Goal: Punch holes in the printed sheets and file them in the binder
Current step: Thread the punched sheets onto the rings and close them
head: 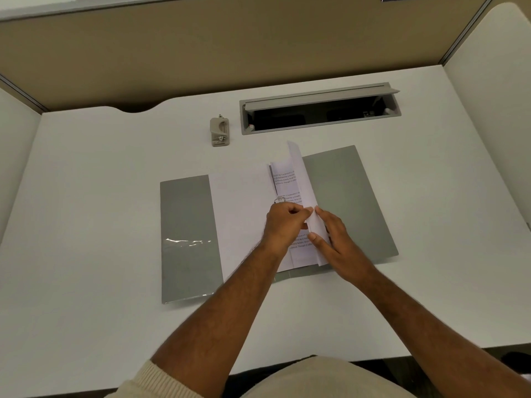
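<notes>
A grey binder [186, 239] lies open and flat on the white desk. White sheets [244, 214] rest face down on its left half. At the spine, printed sheets [287, 175] stand partly lifted, with a metal ring [279, 200] showing beside them. My left hand [283, 225] pinches the lifted sheets near the ring. My right hand [334, 239] holds the same sheets from the right side, thumb on the paper. A beige hole punch [219, 132] stands apart at the back of the desk.
An open grey cable tray [319, 110] is set into the desk behind the binder. Partition walls [258, 53] close the desk at the back and on both sides. A strip of clear tape [186, 242] glints on the binder's left cover.
</notes>
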Tool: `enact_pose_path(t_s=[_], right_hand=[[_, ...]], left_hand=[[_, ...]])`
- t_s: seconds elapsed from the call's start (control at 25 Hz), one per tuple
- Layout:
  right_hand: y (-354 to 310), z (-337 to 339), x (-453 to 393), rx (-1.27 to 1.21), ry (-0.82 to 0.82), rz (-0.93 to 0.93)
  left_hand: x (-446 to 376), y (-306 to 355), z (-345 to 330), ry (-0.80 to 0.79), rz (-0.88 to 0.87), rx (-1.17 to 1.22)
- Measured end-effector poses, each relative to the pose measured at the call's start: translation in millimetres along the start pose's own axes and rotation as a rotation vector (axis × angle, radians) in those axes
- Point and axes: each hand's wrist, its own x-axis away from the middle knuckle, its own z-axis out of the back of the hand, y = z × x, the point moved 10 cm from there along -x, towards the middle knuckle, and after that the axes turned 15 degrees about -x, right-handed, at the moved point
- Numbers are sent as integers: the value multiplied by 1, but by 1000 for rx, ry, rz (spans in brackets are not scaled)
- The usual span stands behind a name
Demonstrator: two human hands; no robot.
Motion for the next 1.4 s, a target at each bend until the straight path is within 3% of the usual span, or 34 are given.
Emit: enact_pose_path(t_s=[0.68, 1.04, 1.4], right_hand=[[17, 11, -2, -27, 27, -36], [19, 11, -3, -127, 17, -42], [13, 10, 0, -151, 11, -41]], left_hand=[[12, -4, 44, 46, -23, -48], [31, -59, 127, 254, 77, 59], [25, -128, 149, 287, 216, 71]])
